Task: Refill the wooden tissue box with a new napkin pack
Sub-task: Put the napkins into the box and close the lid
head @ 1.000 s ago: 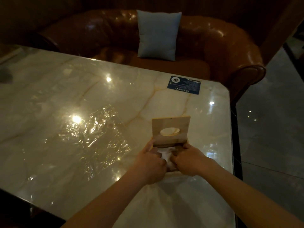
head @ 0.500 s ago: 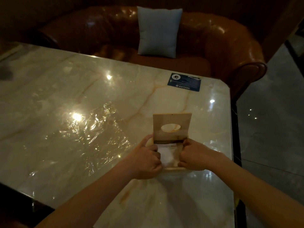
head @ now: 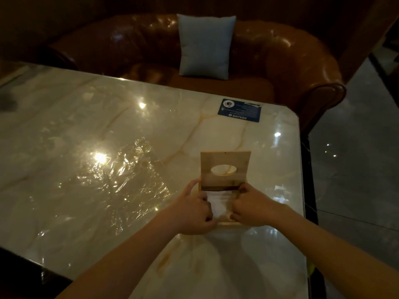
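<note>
Step in hand: by the look of it, seating the napkin pack (head: 218, 201) down into the wooden tissue box (head: 224, 222) before the lid comes down.

Box position: on the marble table (head: 108, 126), near its right edge and toward the near side, well apart from the blue card (head: 239, 110) at the far right corner.

Lid: the lid (head: 225, 169) stands upright at the far side of the box, its oval slot showing the table through it.

Napkins: a white stack lies inside the box between the two hands; whether it sits flat on the bottom cannot be told.

Left hand: the left hand (head: 192, 209) is curled at the left wall, fingers bent onto the stack's left edge, thumb raised along the outside.

Right hand: the right hand (head: 250, 207) is curled likewise at the right wall, fingertips pressing the stack's right edge.

Doing it well: the person would best press both sides evenly so the stack goes down level, tuck any corners below the rim, and keep the top sheet loose enough to pull through the slot.

Risk: a raised corner would likely stop the lid from closing flush.

Wrapper: crumpled clear plastic wrap (head: 121, 175) lies to the left, apart from the box.
</note>
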A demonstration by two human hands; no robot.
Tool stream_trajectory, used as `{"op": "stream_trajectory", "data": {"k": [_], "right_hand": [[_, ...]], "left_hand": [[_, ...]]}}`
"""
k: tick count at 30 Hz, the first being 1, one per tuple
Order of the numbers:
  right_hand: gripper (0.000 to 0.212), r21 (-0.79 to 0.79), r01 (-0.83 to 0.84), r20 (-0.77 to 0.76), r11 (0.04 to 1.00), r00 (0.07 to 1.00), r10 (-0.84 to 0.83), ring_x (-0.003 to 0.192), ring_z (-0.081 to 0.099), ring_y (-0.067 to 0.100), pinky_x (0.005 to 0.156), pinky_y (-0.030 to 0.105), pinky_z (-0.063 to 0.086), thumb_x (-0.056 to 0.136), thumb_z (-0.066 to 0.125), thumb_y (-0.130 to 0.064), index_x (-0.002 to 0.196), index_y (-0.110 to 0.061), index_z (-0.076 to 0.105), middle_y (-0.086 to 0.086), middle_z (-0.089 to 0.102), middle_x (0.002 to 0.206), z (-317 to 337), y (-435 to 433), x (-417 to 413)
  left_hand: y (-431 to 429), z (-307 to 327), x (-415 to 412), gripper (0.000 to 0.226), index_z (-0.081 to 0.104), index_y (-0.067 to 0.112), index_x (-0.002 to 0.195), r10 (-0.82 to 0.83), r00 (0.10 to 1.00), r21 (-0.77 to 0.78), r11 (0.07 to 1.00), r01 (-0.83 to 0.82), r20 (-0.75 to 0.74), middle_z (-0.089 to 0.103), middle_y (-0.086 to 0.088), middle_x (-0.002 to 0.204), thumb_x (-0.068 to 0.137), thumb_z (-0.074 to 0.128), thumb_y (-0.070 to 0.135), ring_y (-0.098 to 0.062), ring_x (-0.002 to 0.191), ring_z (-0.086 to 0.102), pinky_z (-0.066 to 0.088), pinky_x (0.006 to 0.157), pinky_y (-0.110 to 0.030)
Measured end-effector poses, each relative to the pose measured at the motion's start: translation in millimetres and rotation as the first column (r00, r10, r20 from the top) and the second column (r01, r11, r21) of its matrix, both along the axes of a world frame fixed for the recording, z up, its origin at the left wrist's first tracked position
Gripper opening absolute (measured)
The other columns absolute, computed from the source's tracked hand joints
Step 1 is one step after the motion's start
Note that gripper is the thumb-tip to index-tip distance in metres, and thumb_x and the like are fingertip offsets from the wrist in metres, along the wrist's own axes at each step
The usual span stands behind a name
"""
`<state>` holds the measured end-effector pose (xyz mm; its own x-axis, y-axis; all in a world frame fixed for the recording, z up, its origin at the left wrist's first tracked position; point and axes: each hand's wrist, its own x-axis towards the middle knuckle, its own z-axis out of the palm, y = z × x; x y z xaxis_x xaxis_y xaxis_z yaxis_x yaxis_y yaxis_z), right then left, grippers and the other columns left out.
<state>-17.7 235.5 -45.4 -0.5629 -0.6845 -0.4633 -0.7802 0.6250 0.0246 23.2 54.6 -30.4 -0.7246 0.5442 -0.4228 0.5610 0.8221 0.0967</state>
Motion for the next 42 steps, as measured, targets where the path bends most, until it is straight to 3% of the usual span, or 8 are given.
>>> {"op": "stream_trajectory", "data": {"k": [3, 8, 13, 18, 27, 32, 37, 42], "right_hand": [[0.034, -0.226, 0.034, 0.001, 0.973, 0.999, -0.035, 0.090, 0.058, 0.020, 0.104, 0.032, 0.026, 0.093, 0.037, -0.027, 0.087, -0.014, 0.067, 0.003, 0.071, 0.092, -1, 11, 5], [0.016, -0.655, 0.199, 0.003, 0.729, 0.965, -0.261, 0.080, 0.066, 0.027, 0.078, 0.039, 0.044, 0.085, 0.058, -0.017, 0.086, -0.010, 0.072, 0.006, 0.074, 0.087, 12, 26, 15], [0.008, -0.808, 0.479, 0.204, 0.343, 0.773, -0.601, 0.069, 0.060, 0.027, 0.065, 0.037, 0.049, 0.080, 0.069, -0.008, 0.075, -0.002, 0.067, 0.012, 0.066, 0.074, 2, 35, 24], [0.047, -0.703, 0.710, 0.573, -0.042, 0.531, -0.625, 0.095, 0.054, 0.016, 0.077, 0.030, 0.044, 0.076, 0.072, -0.008, 0.118, -0.014, 0.051, 0.001, 0.055, 0.104, -8, 35, 13], [0.041, -0.670, 0.734, 0.593, 0.113, 0.620, -0.514, 0.085, 0.057, 0.001, 0.072, 0.012, 0.045, 0.079, 0.066, -0.002, 0.114, -0.021, 0.057, -0.007, 0.062, 0.096, -3, 27, -11], [0.031, -0.708, 0.697, 0.552, 0.115, 0.648, -0.525, 0.078, 0.059, -0.003, 0.063, 0.001, 0.046, 0.078, 0.066, 0.001, 0.107, -0.012, 0.066, -0.003, 0.065, 0.090, -2, 26, -12], [0.018, -0.843, 0.470, 0.264, 0.262, 0.785, -0.561, 0.082, 0.064, 0.039, 0.073, 0.046, 0.054, 0.075, 0.066, 0.010, 0.092, 0.006, 0.068, 0.024, 0.069, 0.089, -9, 30, 1], [0.016, -0.849, 0.287, 0.050, 0.444, 0.879, -0.474, 0.069, 0.065, 0.037, 0.063, 0.043, 0.056, 0.065, 0.074, 0.009, 0.078, 0.001, 0.069, 0.018, 0.070, 0.076, -9, 31, 7]], "left_hand": [[-4, -2, 1, 0.034, 0.066, 0.024, 0.100, 0.112, 0.991, 0.310, 0.942, -0.130, 0.076, 0.068, 0.007, 0.104, 0.087, 0.043, 0.047, -0.003, 0.104, 0.047, 0.008, 0.114, -0.037], [-2, 4, 0, 0.012, 0.071, 0.011, 0.082, 0.510, 0.839, 0.785, 0.433, -0.442, 0.191, 0.069, 0.001, 0.078, 0.083, 0.062, 0.019, -0.004, 0.072, 0.056, 0.036, 0.067, -0.005], [4, 0, -10, 0.020, 0.059, 0.018, 0.074, 0.718, 0.501, 0.786, -0.103, -0.609, 0.482, 0.060, -0.007, 0.071, 0.076, 0.066, -0.001, -0.020, 0.067, 0.056, 0.048, 0.071, -0.036], [4, -13, -18, 0.056, 0.049, 0.012, 0.120, 0.742, 0.433, 0.709, -0.081, -0.701, 0.513, 0.053, -0.003, 0.108, 0.072, 0.072, 0.000, -0.017, 0.094, 0.052, 0.045, 0.077, -0.028], [11, -15, -27, 0.019, 0.067, 0.010, 0.096, 0.757, 0.567, 0.744, 0.165, -0.647, 0.325, 0.067, -0.006, 0.097, 0.079, 0.064, 0.001, -0.019, 0.088, 0.060, 0.047, 0.079, -0.029], [11, -17, -31, 0.018, 0.064, 0.018, 0.075, 0.761, 0.531, 0.755, 0.084, -0.650, 0.373, 0.065, -0.001, 0.076, 0.077, 0.065, 0.000, -0.015, 0.071, 0.060, 0.045, 0.060, -0.021], [10, -23, -35, 0.034, 0.056, 0.014, 0.058, 0.694, 0.440, 0.700, -0.131, -0.702, 0.570, 0.054, -0.010, 0.063, 0.068, 0.052, -0.018, -0.022, 0.071, 0.050, 0.039, 0.068, -0.035], [6, -16, -32, 0.037, 0.057, 0.013, 0.056, 0.591, 0.402, 0.621, -0.224, -0.751, 0.699, 0.058, -0.007, 0.072, 0.072, 0.050, -0.019, -0.024, 0.074, 0.054, 0.046, 0.066, -0.034]]}}
